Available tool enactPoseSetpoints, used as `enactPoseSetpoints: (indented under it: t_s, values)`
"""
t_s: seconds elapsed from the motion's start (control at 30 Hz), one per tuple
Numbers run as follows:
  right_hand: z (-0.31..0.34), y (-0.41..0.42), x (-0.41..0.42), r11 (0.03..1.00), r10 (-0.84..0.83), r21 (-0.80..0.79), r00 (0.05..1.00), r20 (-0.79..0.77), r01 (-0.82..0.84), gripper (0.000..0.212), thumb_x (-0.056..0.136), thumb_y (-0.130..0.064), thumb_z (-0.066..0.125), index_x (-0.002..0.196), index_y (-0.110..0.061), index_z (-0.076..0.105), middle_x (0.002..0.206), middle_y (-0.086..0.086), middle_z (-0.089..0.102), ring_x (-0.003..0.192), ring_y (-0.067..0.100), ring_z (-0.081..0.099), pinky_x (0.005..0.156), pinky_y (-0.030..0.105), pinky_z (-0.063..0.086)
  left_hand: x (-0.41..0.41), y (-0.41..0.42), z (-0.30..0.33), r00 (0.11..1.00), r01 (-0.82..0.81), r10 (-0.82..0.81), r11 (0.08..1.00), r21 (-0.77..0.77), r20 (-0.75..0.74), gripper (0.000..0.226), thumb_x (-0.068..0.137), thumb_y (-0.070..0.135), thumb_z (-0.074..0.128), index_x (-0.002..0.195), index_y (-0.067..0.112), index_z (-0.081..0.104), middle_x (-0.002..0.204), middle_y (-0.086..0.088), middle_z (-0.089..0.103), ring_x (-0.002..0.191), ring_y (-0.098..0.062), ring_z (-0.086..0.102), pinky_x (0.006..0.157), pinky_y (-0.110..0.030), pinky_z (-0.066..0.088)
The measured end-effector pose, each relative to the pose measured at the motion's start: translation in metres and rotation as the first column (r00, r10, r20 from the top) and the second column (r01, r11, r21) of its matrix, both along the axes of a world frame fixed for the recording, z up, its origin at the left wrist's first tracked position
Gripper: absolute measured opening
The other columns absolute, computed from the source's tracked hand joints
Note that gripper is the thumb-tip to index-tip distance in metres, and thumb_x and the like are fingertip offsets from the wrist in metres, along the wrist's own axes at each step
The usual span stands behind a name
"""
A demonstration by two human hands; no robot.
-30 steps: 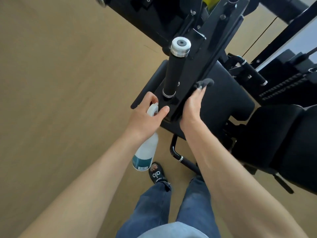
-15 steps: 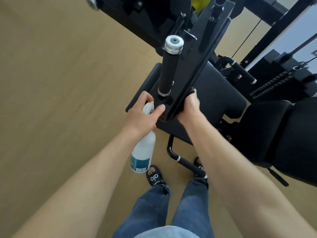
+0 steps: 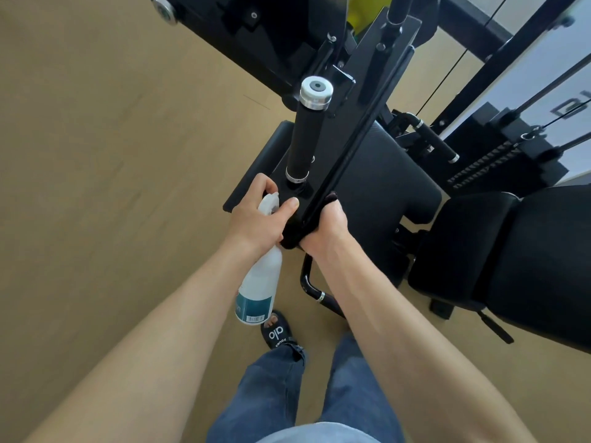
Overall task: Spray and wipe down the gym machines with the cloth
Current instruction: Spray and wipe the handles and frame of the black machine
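Wooden floor (image 3: 96, 187) fills the left side. Next comes the left hand (image 3: 259, 222), its fingers curled round the trigger head of a white spray bottle (image 3: 260, 282) that hangs down with a teal label near its base. Just beside it, the right hand (image 3: 326, 228) grips a dark cloth (image 3: 295, 233) pressed against the lower end of the machine's black frame bar (image 3: 348, 148). A black foam-covered handle (image 3: 303, 142) with a silver cap stands above the hands. Padded black seats (image 3: 527, 266) lie to the right.

White spray bottle (image 3: 260, 282) with teal label; black cloth (image 3: 295, 233); black machine frame (image 3: 348, 135); silver-capped black handle (image 3: 303, 139); tan floor (image 3: 96, 155); blue jeans (image 3: 275, 388).
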State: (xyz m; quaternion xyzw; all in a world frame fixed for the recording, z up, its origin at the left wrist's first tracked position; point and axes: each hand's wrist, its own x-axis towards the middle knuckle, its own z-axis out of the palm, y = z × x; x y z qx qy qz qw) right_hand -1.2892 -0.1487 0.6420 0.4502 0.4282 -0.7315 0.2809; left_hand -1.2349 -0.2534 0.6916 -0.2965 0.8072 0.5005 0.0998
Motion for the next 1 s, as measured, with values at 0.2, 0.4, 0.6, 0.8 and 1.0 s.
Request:
enactPoseSetpoints:
  t_s: [0.2,0.4,0.6,0.8,1.0]
  values:
    - [-0.011,0.005,-0.095,0.948,0.107,0.314,0.974,-0.199,-0.040,0.063,0.086,-0.057,0.028,0.145,-0.043,0.041,0.147,-0.001,0.053,0.129,0.030,0.055,0.109,0.053,0.043,0.003,0.009,-0.001,0.997,-0.067,0.067,0.998,-0.012,-0.025,0.030,0.100,0.045,0.066,0.096,0.029,0.041,0.083,0.002,0.056,0.063,-0.014,0.062,0.051,-0.013,0.044]
    - [0.004,0.005,-0.021,0.909,0.327,0.339,0.919,-0.219,-0.243,0.051,0.110,-0.044,0.018,0.159,-0.046,0.005,0.167,0.003,0.021,0.149,0.028,0.029,0.121,0.050,0.025,0.004,0.044,-0.005,0.940,-0.334,0.336,0.942,0.040,-0.057,0.021,0.100,0.038,0.065,0.106,0.031,0.046,0.083,0.002,0.058,0.063,-0.017,0.059,0.055,-0.020,0.050]
    - [-0.010,0.024,-0.049,0.920,0.361,0.224,0.919,-0.160,-0.323,0.054,0.105,-0.048,0.022,0.156,-0.053,0.005,0.163,-0.002,0.032,0.145,0.031,0.037,0.119,0.056,0.029,-0.002,0.094,-0.011,0.719,-0.687,0.688,0.725,0.046,-0.103,0.019,0.098,0.040,0.063,0.108,0.038,0.047,0.094,0.002,0.065,0.064,-0.018,0.062,0.064,-0.033,0.052]
    - [-0.012,0.050,-0.169,0.907,0.382,0.331,0.841,-0.383,-0.262,0.054,0.109,-0.034,0.023,0.161,-0.019,0.019,0.162,0.010,0.033,0.142,0.036,0.043,0.114,0.054,0.039,-0.012,0.121,-0.017,0.524,-0.845,0.844,0.532,0.056,-0.111,0.023,0.100,0.044,0.062,0.113,0.034,0.046,0.097,-0.013,0.072,0.048,0.001,0.057,0.060,-0.026,0.045]
    - [-0.009,0.046,-0.158,0.930,0.345,0.222,0.903,-0.254,-0.293,0.054,0.106,-0.055,0.017,0.159,-0.048,0.006,0.168,-0.011,0.018,0.150,0.025,0.029,0.121,0.055,0.025,-0.025,0.135,-0.030,0.293,-0.942,0.956,0.292,0.166,-0.016,0.028,0.096,0.055,0.064,0.116,0.038,0.055,0.074,0.001,0.060,0.045,0.001,0.052,0.058,-0.020,0.047]
